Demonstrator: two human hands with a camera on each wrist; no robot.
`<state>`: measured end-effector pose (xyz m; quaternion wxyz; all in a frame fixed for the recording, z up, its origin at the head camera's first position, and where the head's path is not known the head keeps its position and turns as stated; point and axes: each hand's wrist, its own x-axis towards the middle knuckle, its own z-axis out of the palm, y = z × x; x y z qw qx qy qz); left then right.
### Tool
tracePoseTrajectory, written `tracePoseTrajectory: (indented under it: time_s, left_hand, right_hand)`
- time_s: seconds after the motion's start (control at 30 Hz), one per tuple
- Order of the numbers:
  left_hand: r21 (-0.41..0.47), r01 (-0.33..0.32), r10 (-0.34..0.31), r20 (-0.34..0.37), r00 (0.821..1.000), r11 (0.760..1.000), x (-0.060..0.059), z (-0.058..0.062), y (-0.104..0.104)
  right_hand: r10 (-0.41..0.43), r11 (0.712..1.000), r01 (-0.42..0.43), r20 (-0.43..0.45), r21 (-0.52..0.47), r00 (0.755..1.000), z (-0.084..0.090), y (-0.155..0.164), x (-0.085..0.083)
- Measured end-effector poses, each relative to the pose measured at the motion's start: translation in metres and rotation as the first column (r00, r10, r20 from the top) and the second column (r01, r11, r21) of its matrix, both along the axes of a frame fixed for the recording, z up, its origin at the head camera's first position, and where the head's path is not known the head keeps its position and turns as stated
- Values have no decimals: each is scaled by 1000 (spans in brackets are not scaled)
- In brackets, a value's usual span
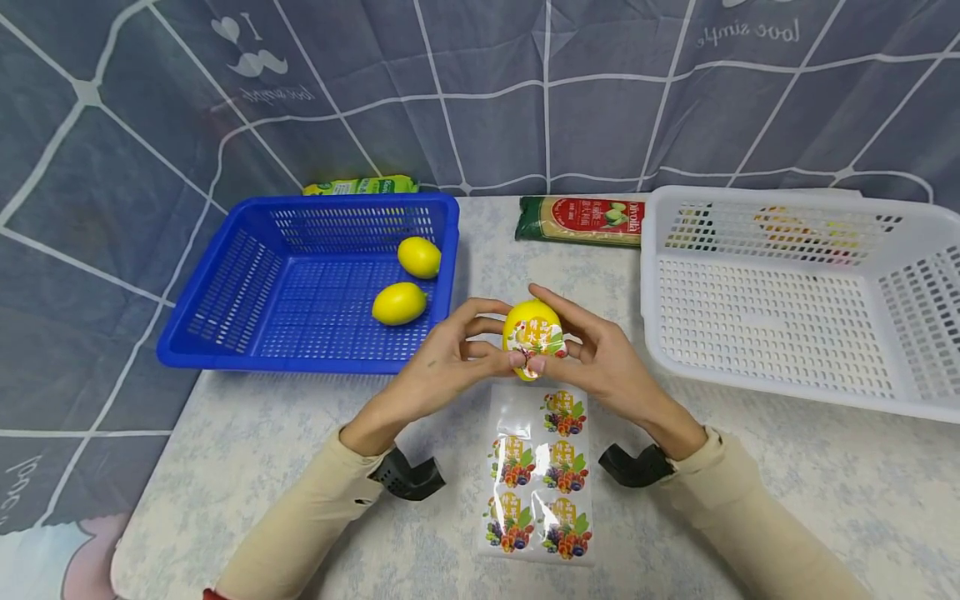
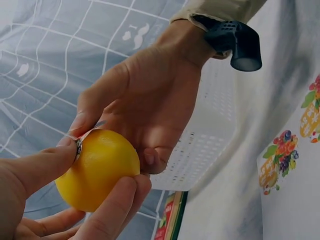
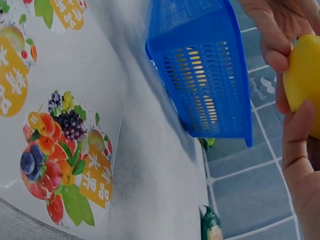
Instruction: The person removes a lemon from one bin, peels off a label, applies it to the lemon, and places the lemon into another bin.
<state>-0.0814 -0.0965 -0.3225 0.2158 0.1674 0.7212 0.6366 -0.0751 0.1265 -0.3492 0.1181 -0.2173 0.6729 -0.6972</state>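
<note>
Head view: left hand (image 1: 442,362) and right hand (image 1: 600,358) both grip a lemon (image 1: 531,323) over the table (image 1: 787,483), above the sticker sheet (image 1: 542,475), pressing on a sticker (image 1: 534,343) (best smoothed flat from the centre outward). Left wrist view: the right thumb pinches the sticker's edge against the peel, fingers curled beneath. Right wrist view: fingertips of both hands cup the lemon beside the blue basket (image 3: 210,75).

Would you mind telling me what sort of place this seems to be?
Probably a staged tabletop workstation: a grey printed backdrop cloth, a blue basket and white basket on the table, and a fruit sticker sheet.
</note>
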Motion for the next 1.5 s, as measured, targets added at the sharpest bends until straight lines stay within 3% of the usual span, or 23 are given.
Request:
tracePoseTrajectory:
  time_s: [0.3, 0.5, 0.67, 0.87, 1.0, 1.23, 1.5]
  left_hand:
    - [130, 20, -30, 80, 996, 991, 1, 1, -3]
    - [191, 38, -56, 90, 994, 981, 3, 1, -4]
    - [131, 58, -65, 45, 997, 990, 5, 4, -3]
    - [23, 9, -9, -18, 1000, 1000, 7, 9, 2]
    - [41, -18, 20, -38, 999, 999, 7, 10, 4]
    - [59, -22, 27, -80, 996, 998, 8, 9, 5]
    - [89, 10, -1, -101, 995, 996, 7, 6, 1]
  right_hand:
    - [39, 998, -39, -1, -49, 999, -2, 5, -1]
    - [66, 996, -67, -6, -60, 998, -2, 8, -1]
    - [82, 997, -82, -6, -1, 997, 0, 8, 0]
    - [89, 995, -87, -33, 55, 995, 1, 6, 2]
    - [70, 995, -67, -51, 69, 996, 3, 2, 4]
    - [-44, 990, 51, -59, 134, 997, 9, -3, 7]
    - [-6, 994, 16, -90, 111, 996, 9, -2, 6]
